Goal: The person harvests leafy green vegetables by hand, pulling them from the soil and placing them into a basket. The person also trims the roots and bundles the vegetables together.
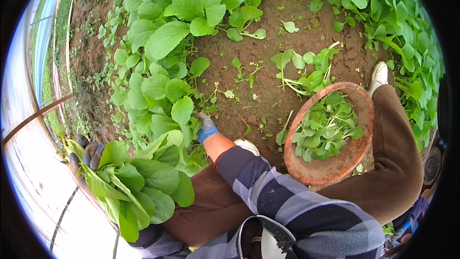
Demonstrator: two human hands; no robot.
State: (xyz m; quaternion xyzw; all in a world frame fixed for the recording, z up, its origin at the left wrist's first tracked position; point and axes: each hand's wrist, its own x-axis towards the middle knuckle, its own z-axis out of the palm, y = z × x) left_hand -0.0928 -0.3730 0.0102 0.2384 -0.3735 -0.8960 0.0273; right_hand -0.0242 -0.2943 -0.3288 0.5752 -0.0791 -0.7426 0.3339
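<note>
At the left, my left hand (92, 153), in a dark grey-blue glove, is closed around the stem ends of a big bunch of leafy greens (148, 189). The broad leaves fan out toward my lap. My right hand (207, 127), in a blue glove with a soiled grey front, reaches low into the edge of a row of growing leafy greens (155, 86). Leaves cover most of its fingers, so their grip is hidden. Right of that hand, a round reddish-brown basin (301, 169) leans between my legs with small, wilted greens (330, 127) inside.
Loose plants (311, 79) lie on the brown soil (230, 62) beyond the basin. Another dense green row (407, 57) borders the right. White plastic sheeting (36, 182) and a rusty bar (38, 117) are at the left. My white shoes (378, 77) rest on the ground.
</note>
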